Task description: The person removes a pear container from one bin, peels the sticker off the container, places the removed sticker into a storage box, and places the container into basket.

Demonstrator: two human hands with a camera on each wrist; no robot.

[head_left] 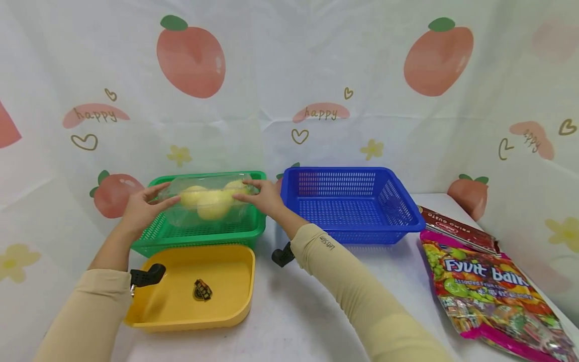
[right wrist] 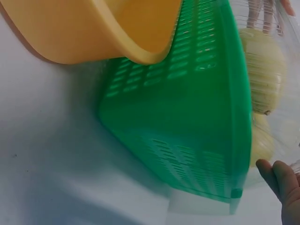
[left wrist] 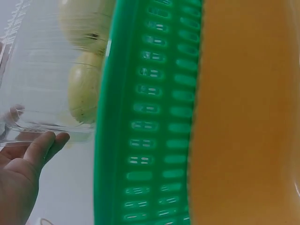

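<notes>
A clear plastic box with several round yellow fruits in it is at the green basket, in the head view. My left hand grips the box by its left end, thumb and fingers spread along the edge. At the other end my right hand pinches the box between thumb and fingers. The left wrist view has the fruits showing through the clear wall, beside the basket's green rim. In the right wrist view, the right fingertips touch the box close by the rim.
A yellow tray with a dark label stands in front of the green basket. To the right is a blue basket. A colourful candy bag and a dark red packet lie at the far right. A printed white curtain hangs behind.
</notes>
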